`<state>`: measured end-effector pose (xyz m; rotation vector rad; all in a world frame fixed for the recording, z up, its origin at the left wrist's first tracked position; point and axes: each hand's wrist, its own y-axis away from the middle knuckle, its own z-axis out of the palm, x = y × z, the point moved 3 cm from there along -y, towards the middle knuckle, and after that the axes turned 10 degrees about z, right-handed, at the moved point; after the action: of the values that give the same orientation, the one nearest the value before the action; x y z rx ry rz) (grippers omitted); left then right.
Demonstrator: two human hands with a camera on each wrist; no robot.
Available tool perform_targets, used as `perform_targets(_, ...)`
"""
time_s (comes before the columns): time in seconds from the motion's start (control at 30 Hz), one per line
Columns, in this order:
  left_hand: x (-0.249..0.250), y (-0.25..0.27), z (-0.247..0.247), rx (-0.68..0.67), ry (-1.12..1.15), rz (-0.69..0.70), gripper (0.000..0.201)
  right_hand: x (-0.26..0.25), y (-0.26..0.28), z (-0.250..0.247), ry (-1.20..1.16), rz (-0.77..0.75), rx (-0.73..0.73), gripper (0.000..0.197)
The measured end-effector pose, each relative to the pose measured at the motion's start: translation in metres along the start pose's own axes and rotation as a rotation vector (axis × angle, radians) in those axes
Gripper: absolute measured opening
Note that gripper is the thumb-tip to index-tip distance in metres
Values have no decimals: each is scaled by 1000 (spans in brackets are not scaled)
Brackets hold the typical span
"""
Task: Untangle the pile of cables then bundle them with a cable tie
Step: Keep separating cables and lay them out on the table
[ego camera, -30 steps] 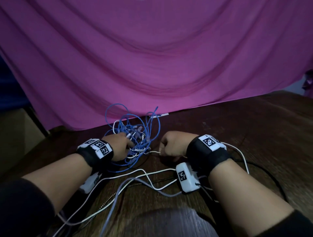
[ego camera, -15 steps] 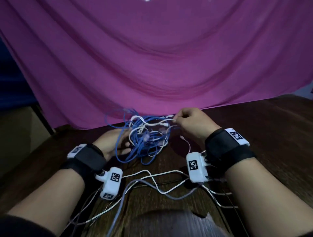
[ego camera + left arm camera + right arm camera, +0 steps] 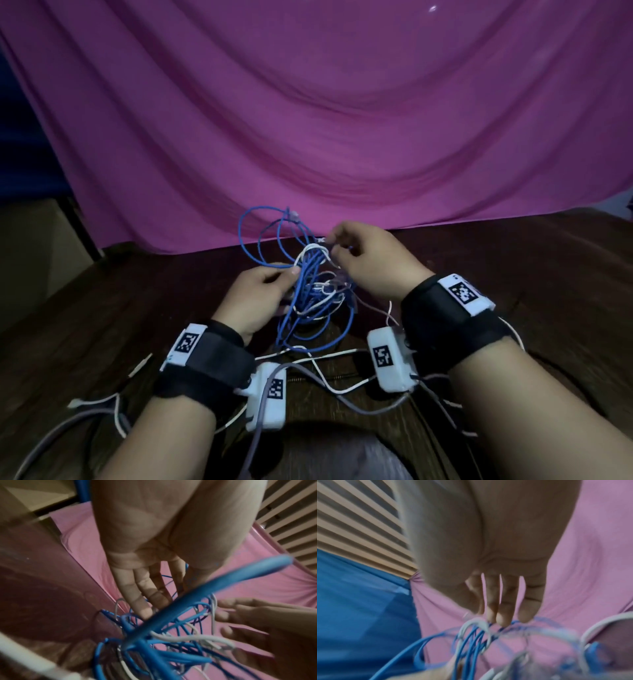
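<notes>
A tangle of thin blue cables (image 3: 305,301) and white cables (image 3: 310,251) hangs just above the dark wooden table (image 3: 513,260), held between both hands. My left hand (image 3: 291,274) is on its left side, thumb and fingers pinching blue strands. In the left wrist view my left hand (image 3: 164,601) reaches into the tangle with fairly straight fingers behind a thick blurred blue cable (image 3: 205,592). My right hand (image 3: 330,245) is at the tangle's top right, thumb and forefinger pinching a white cable. In the right wrist view my right hand (image 3: 481,614) touches a white loop (image 3: 471,624).
A pink cloth (image 3: 342,137) hangs right behind the tangle. White and grey leads (image 3: 329,380) from the wrist cameras trail over the near table. A thin white strip (image 3: 138,368) lies at the near left. A pale box (image 3: 37,257) stands off the table's left edge.
Both hands rose and drew together, lifting the tangle off the table. My right hand moved from the tangle's right side to its top. My left hand turned thumb-up against the blue strands.
</notes>
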<state>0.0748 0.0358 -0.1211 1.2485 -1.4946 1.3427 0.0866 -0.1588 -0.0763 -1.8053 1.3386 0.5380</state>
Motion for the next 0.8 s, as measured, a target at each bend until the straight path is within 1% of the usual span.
perform_targets(0.07, 1, 2, 2, -11, -2, 4, 17, -2, -1, 6, -4, 3, 28, 13)
perform_targets(0.2, -3, 3, 0, -39, 11, -2, 20, 5, 1, 12, -20, 55, 46, 5)
perform_targets(0.27, -4, 3, -1, -28, 27, -1, 18, 6, 2, 12, -39, 41, 38, 8)
perform_targets(0.3, -3, 1, -2, 8, 30, 9, 15, 6, 2, 12, -54, 36, 40, 10)
perform_targets(0.33, -1, 0, -4, 95, 25, 34, 11, 5, 3, 11, -63, 35, 51, 11)
perform_targets(0.37, 2, -2, -9, 230, 13, 72, 7, 5, 3, 11, -64, 39, 74, 11)
perform_targets(0.4, 8, -2, -17, 406, 1, 136, 9, 5, 3, 9, -58, 46, 110, 11)
perform_targets(0.43, 15, -1, -26, 575, 4, 236, 12, 5, 3, 7, -56, 45, 151, 11)
perform_targets(0.47, 24, 1, -32, 680, 10, 376, 15, 3, 3, 5, -68, 31, 192, 11)
perform_targets(0.5, 34, 4, -34, 698, 4, 532, 16, 0, 2, 3, -94, 2, 224, 11)
perform_targets(0.53, 44, 7, -30, 634, -21, 666, 16, -4, 2, 1, -120, -36, 237, 12)
perform_targets(0.57, 51, 9, -21, 510, -68, 739, 15, -9, 2, 1, -141, -71, 222, 13)
perform_targets(0.63, 51, 9, -1, 253, -213, 733, 14, -15, 4, 4, -154, -117, 139, 11)
perform_targets(0.67, 46, 7, 6, 184, -285, 708, 13, -15, 5, 6, -145, -126, 103, 11)
perform_targets(0.7, 40, 5, 9, 161, -328, 668, 12, -14, 6, 7, -132, -126, 81, 10)
perform_targets(0.8, 29, 0, 5, 165, -352, 571, 4, -9, 9, 9, -145, -100, 70, 11)
